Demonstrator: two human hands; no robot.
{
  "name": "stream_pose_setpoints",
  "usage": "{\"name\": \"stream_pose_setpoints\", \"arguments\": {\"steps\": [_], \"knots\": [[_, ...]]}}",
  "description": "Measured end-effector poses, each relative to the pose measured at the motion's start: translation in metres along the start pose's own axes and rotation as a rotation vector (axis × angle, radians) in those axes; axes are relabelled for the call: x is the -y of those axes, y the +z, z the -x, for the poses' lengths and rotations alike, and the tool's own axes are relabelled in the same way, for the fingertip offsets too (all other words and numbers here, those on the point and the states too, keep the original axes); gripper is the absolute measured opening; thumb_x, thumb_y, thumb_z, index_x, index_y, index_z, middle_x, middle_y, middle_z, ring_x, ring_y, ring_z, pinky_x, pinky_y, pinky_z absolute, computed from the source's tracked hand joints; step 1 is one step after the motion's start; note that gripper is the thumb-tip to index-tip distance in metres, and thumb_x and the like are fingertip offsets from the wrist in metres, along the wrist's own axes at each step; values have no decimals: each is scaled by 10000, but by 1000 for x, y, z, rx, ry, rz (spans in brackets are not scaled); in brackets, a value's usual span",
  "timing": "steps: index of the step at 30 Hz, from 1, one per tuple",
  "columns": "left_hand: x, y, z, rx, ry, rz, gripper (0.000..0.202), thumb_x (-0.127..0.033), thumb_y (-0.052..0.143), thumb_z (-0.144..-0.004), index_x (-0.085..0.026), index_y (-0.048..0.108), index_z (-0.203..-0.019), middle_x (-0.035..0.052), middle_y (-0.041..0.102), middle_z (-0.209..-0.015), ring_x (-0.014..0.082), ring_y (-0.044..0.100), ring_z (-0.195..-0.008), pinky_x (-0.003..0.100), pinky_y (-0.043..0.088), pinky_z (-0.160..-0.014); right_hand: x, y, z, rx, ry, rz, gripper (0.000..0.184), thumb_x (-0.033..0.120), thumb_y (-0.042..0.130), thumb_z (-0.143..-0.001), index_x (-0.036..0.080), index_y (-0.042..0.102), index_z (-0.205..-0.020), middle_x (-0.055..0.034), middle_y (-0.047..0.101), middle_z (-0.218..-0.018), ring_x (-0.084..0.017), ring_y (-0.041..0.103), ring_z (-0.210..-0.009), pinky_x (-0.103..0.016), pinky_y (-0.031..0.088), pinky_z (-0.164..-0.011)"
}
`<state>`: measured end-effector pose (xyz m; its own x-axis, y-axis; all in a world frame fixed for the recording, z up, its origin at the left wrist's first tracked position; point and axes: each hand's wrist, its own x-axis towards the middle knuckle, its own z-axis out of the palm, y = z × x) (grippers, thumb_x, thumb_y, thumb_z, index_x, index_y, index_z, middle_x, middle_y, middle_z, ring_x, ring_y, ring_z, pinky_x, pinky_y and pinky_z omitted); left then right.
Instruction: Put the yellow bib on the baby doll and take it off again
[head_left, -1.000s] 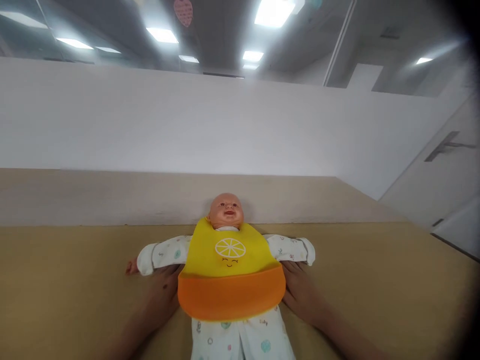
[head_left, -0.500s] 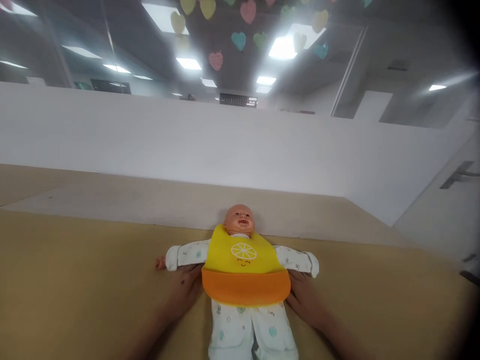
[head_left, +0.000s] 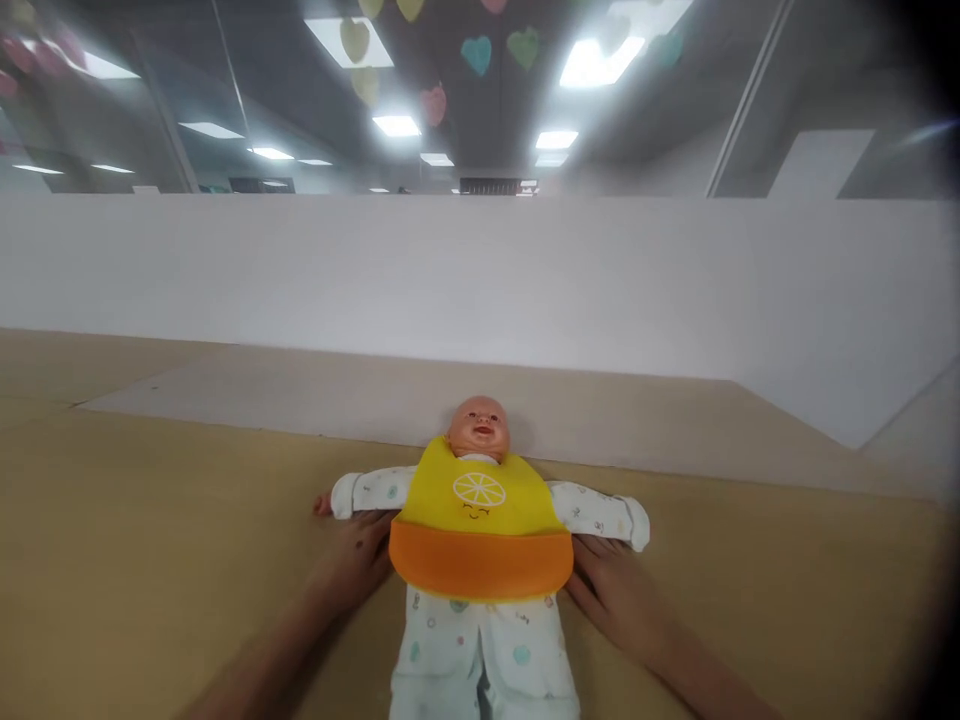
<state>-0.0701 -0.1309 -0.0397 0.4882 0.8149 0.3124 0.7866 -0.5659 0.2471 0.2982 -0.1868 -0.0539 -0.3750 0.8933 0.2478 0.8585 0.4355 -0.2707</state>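
A baby doll (head_left: 478, 428) in a white patterned sleepsuit lies on its back on a tan table (head_left: 150, 560), arms spread. A yellow bib with an orange pocket (head_left: 480, 530) covers its chest. My left hand (head_left: 358, 560) lies against the doll's left side under its arm. My right hand (head_left: 611, 590) lies against its other side. Both hands' fingertips are tucked beneath the bib and torso, so their grip is hidden.
A low white partition wall (head_left: 480, 280) runs behind the table. Above it are ceiling lights and hanging paper hearts (head_left: 478, 55). A paler strip of tabletop (head_left: 300, 395) lies behind the doll's head.
The view has shifted, so the doll sits lower and more of its legs show. My hands stay at the doll's sides.
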Motion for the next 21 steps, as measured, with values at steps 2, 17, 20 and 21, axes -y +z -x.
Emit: {"name": "stream_pose_setpoints", "arguments": {"steps": [2, 17, 20, 21], "knots": [[1, -4, -4, 47, -30, 8, 354, -194, 474, -845, -243, 648, -1150, 56, 684, -1153, 225, 617, -1077, 327, 481, -910, 1, -3, 2, -32, -38, -13, 364, 263, 399, -931, 214, 533, -1266, -108, 551, -1273, -275, 486, -1199, -458, 405, -987], [7, 0, -5, 37, 120, -100, 320, -285, 475, -873, -207, 641, -1136, 74, 642, -1229, 266, 583, -1145, 411, 459, -986, 11, -7, 4, -124, -25, 83, 299, 216, 435, -891, 174, 624, -1118, -114, 613, -1136, -254, 566, -1032, -400, 446, -889], [6, -6, -2, 30, 140, -85, 333, -311, 470, -890, -222, 632, -1168, 76, 598, -1304, 270, 569, -1174, 432, 452, -1003, 14, -2, 6, -184, -43, 120, 269, 178, 432, -880, 155, 642, -1045, -101, 659, -1034, -224, 603, -933, -347, 468, -828], [5, -8, 0, 26, 147, -72, 336, -320, 476, -891, -227, 632, -1174, 79, 593, -1311, 269, 568, -1177, 429, 454, -1004, 14, 0, 7, -211, -50, 128, 259, 164, 429, -875, 150, 647, -1013, -100, 667, -1011, -219, 608, -912, -335, 472, -810]]}}
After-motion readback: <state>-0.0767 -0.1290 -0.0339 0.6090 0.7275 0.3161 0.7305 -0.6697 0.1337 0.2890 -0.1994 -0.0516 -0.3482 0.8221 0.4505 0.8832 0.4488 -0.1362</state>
